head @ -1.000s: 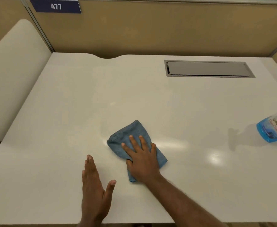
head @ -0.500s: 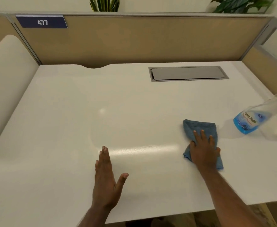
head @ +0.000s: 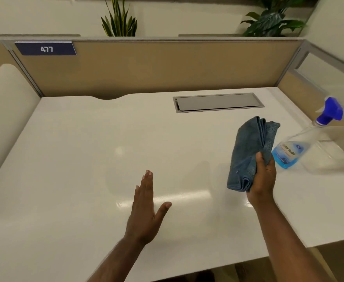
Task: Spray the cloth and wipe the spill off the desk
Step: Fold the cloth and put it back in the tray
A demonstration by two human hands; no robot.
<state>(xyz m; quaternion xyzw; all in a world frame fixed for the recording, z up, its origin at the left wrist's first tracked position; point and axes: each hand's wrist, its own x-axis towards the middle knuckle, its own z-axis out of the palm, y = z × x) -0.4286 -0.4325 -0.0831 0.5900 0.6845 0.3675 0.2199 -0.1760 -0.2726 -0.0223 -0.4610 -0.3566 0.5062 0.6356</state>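
A folded blue cloth [head: 248,151] is lifted off the white desk [head: 81,151], held upright in my right hand [head: 261,180], which grips its lower edge. Just right of the cloth stands a clear spray bottle [head: 295,151] with blue liquid at its bottom and a blue trigger head. My left hand [head: 145,208] lies flat on the desk near the front edge, fingers together and thumb out, holding nothing. No spill shows on the desk surface.
A grey metal cable flap [head: 217,102] is set into the desk at the back. Tan partition panels [head: 156,66] enclose the back and right sides. A label reading 477 [head: 45,49] is at the upper left. Plants [head: 120,21] stand behind the partition.
My right hand slid the cloth from the desk's middle to the right, then picked it up off the surface beside the bottle. My left hand stayed flat on the desk.
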